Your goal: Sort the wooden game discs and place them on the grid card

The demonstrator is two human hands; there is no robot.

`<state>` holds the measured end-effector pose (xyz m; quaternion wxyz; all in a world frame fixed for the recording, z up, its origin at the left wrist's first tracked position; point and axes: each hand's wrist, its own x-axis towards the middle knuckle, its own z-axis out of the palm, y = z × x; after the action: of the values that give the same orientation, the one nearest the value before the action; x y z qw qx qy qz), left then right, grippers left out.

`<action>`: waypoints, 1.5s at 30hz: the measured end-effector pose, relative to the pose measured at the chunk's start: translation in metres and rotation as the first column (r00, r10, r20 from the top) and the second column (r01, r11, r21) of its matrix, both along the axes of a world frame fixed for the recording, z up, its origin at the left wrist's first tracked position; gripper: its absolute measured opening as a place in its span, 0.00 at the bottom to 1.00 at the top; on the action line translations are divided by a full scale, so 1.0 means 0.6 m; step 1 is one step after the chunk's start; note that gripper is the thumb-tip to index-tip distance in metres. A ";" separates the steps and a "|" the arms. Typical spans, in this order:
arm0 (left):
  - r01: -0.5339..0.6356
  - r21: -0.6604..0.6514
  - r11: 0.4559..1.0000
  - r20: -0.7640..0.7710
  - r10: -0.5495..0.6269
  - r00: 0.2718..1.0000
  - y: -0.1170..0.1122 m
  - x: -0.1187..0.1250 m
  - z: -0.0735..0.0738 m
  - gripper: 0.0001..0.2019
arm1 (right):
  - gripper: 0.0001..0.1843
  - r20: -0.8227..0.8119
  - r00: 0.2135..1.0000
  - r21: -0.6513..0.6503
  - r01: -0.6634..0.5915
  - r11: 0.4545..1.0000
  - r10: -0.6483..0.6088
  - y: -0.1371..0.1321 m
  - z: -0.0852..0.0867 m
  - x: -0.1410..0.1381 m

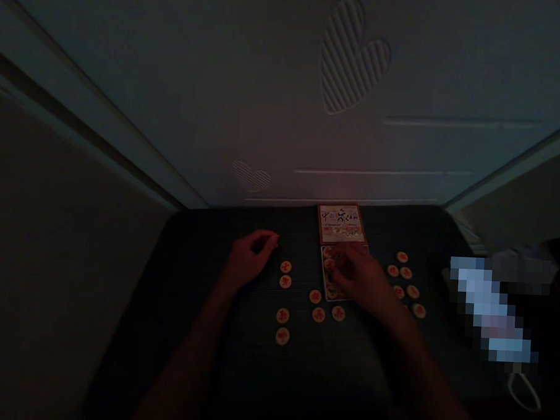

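My left hand point(250, 258) is over the left part of the dark table, thumb and fingertips pressed together; whatever they pinch is too dim to make out. Just right of it lie two round Chinese chess pieces point(285, 274) with red characters. My right hand point(363, 278) reaches over an open box point(324, 283) of chess pieces, its fingers curled at the pieces inside. It covers much of the box, and what it grips is hidden. The printed lid point(341, 228) lies directly behind the box. Three red pieces point(319, 314) lie in front of the box.
Two more pieces point(282, 326) lie nearer on the dark table point(254, 376). Several others point(406, 273) are spread right of the box. A pale panel with raised hearts point(354, 58) rises behind the table. At right is a blurred-out bright object point(491, 312) with a white loop.
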<state>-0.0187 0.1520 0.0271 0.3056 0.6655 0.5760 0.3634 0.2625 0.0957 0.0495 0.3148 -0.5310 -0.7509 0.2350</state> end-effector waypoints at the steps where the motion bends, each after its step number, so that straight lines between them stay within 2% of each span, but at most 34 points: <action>1: 0.058 -0.018 0.998 -0.046 -0.059 0.997 -0.002 -0.003 0.004 0.13 | 0.12 -0.001 1.000 0.004 0.008 1.000 -0.008 0.001 0.001 0.000; 5: 0.272 -0.058 0.960 -0.179 -0.278 0.944 -0.012 -0.010 0.024 0.11 | 0.11 -0.028 0.998 0.021 0.061 0.998 -0.061 0.003 0.008 0.001; 9: 0.385 -0.066 0.920 -0.209 -0.390 0.897 -0.020 -0.009 0.035 0.11 | 0.11 -0.049 0.993 0.068 0.111 0.992 -0.107 0.004 0.014 0.002; 15: 0.399 -0.079 0.913 -0.252 -0.406 0.879 -0.022 -0.005 0.029 0.11 | 0.07 -0.068 0.992 0.096 0.115 0.989 -0.109 -0.001 0.022 -0.006; 22: 0.333 -0.023 0.943 -0.300 -0.324 0.897 -0.017 -0.005 0.025 0.10 | 0.07 -0.087 0.996 0.091 0.037 0.995 -0.030 -0.010 0.025 -0.026; 25: 0.316 -0.024 0.949 -0.259 -0.311 0.915 -0.015 -0.006 0.021 0.10 | 0.07 -0.096 0.995 0.084 0.003 0.996 0.005 -0.012 0.025 -0.030; 29: 0.221 -0.059 0.974 -0.199 -0.228 0.953 -0.014 -0.001 0.019 0.09 | 0.07 -0.103 0.994 0.077 -0.017 0.997 0.025 -0.012 0.025 -0.031; 31: 0.194 -0.082 0.978 -0.117 -0.203 0.972 -0.018 0.008 0.022 0.09 | 0.08 -0.110 0.994 0.074 -0.018 0.997 0.026 -0.012 0.024 -0.032; 33: 0.185 -0.108 0.977 0.028 -0.183 0.983 -0.026 0.022 0.029 0.11 | 0.08 -0.116 0.993 0.077 -0.015 0.997 0.024 -0.012 0.022 -0.034; 37: 0.213 -0.188 0.959 0.289 -0.153 0.945 -0.047 0.056 0.048 0.13 | 0.11 -0.127 0.990 0.098 -0.041 0.994 0.054 -0.015 0.020 -0.041; 41: 0.262 -0.272 0.926 0.368 -0.151 0.917 -0.060 0.080 0.057 0.11 | 0.13 -0.155 0.983 0.120 -0.084 0.989 0.102 -0.017 0.020 -0.046; 45: 0.273 -0.281 0.920 0.379 -0.154 0.912 -0.063 0.085 0.056 0.11 | 0.12 -0.170 0.976 0.130 -0.113 0.985 0.135 -0.016 0.020 -0.048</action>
<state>0.0322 0.1143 0.0605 0.5477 0.5897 0.4873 0.3389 0.2335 0.0860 0.0614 0.3968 -0.4400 -0.7641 0.2553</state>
